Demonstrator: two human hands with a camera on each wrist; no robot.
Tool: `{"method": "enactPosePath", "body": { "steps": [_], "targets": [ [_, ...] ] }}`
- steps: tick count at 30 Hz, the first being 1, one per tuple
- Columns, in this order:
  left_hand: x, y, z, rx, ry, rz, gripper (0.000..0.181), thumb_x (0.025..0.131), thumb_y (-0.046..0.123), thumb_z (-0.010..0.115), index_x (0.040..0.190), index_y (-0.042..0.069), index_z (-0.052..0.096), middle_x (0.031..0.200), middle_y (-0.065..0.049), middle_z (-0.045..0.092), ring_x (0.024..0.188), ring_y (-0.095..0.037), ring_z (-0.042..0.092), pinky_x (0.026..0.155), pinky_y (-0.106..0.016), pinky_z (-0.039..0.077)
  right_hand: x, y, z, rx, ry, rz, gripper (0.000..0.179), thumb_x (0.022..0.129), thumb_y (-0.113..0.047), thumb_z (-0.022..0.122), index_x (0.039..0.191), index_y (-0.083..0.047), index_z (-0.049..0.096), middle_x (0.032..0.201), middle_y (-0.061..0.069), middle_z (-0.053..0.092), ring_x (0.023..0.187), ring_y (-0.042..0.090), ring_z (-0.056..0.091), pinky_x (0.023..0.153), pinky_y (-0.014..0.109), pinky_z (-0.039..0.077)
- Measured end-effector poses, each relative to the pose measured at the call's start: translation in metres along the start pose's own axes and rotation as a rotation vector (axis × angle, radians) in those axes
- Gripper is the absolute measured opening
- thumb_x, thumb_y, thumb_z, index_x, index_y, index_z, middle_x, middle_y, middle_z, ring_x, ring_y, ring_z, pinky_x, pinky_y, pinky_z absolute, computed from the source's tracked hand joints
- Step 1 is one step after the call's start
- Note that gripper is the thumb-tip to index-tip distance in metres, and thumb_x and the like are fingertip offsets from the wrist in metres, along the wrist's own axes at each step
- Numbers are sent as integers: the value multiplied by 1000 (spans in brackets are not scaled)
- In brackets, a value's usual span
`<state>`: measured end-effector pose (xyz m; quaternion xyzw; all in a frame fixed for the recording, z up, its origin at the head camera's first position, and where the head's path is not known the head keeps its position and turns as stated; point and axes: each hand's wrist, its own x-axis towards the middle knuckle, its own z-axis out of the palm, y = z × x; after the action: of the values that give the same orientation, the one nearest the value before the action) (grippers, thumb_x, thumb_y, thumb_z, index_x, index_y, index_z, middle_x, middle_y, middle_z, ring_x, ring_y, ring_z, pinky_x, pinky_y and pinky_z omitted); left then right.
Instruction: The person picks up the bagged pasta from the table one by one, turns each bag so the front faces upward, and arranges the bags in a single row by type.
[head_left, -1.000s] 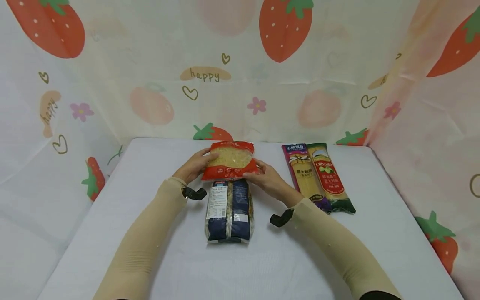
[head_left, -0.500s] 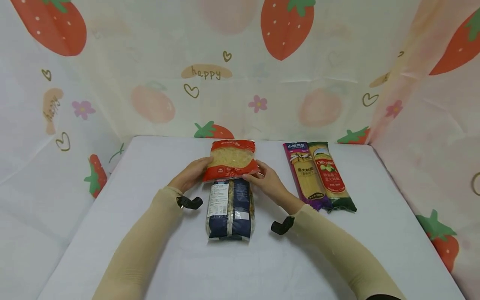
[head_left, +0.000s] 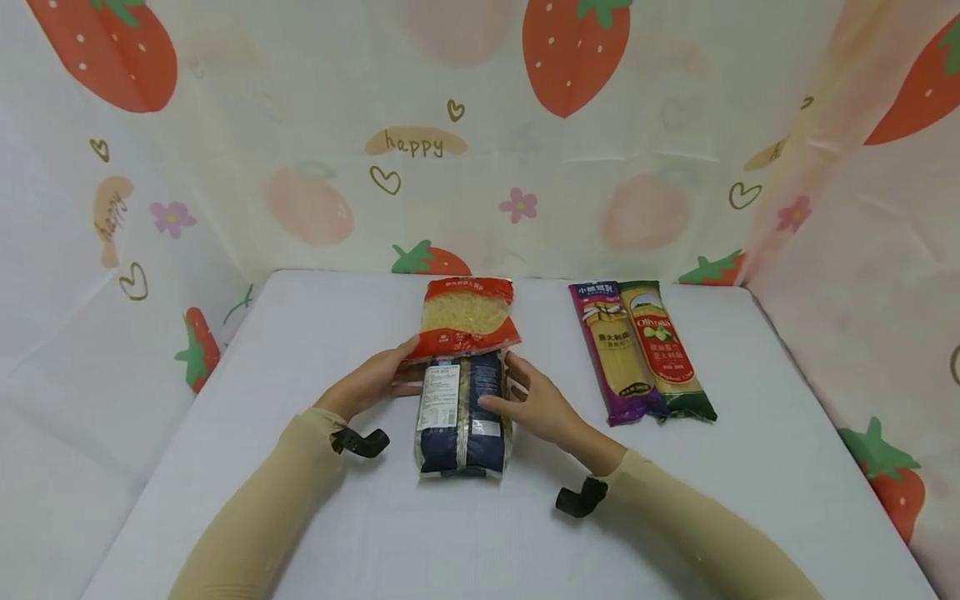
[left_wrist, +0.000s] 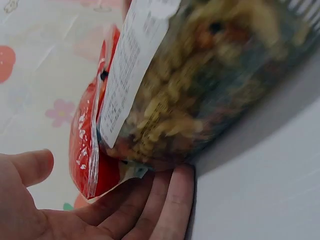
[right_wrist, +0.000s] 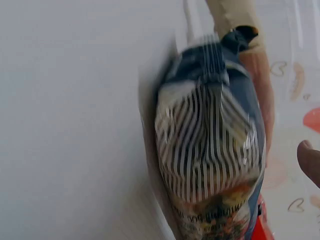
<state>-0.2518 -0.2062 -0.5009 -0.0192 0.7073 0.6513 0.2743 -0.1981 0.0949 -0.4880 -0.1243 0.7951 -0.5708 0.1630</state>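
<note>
In the head view a dark blue pasta bag (head_left: 480,454) lies lengthwise mid-table, its white label up. The left wrist view shows twisted pasta (left_wrist: 165,105) through its clear side. A red bag of pale pasta (head_left: 467,313) lies behind, its front edge overlapping the blue bag's far end. My left hand (head_left: 369,385) is at the blue bag's far left side, fingers extended against it, thumb raised near the red bag. My right hand (head_left: 546,410) is at the blue bag's right side, its thumb above the bag; the thumb (right_wrist: 311,162) stands apart from it in the right wrist view.
Two long spaghetti packs, one purple (head_left: 615,354) and one green and red (head_left: 663,350), lie side by side on the right of the white-covered table (head_left: 450,542). Strawberry-print cloth walls (head_left: 315,133) rise behind and at both sides.
Both hands have left the red bag's sides, the right moving toward the person and the left slightly so, and are now beside the blue bag. The red bag rests behind it.
</note>
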Motion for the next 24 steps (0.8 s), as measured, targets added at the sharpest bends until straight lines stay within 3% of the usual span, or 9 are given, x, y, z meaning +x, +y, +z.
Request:
{"method": "enactPosePath", "body": {
  "steps": [6, 13, 24],
  "targets": [
    [-6, -7, 4, 23, -48, 11, 79, 114, 50, 50, 167, -5, 26, 168, -26, 36, 157, -40, 35, 124, -50, 39, -23, 3, 11, -90, -33, 28, 121, 83, -44, 95, 173, -11, 20, 176, 15, 24, 160, 43, 29, 124, 57, 37],
    [-8, -14, 7, 85, -53, 72, 73, 109, 26, 67, 166, -2, 31, 166, -22, 43, 154, -38, 42, 125, -52, 38, -35, 3, 21, -278, -41, -5, 136, 75, -53, 98, 173, -8, 15, 179, 17, 14, 164, 38, 16, 127, 61, 28],
    [-11, -14, 9, 94, -28, 76, 78, 108, 24, 69, 168, -3, 27, 167, -25, 40, 153, -41, 43, 124, -53, 39, -39, 8, 33, -365, -79, -24, 147, 73, -45, 102, 174, -10, 1, 179, 20, -1, 165, 42, 10, 125, 63, 31]
  ]
}}
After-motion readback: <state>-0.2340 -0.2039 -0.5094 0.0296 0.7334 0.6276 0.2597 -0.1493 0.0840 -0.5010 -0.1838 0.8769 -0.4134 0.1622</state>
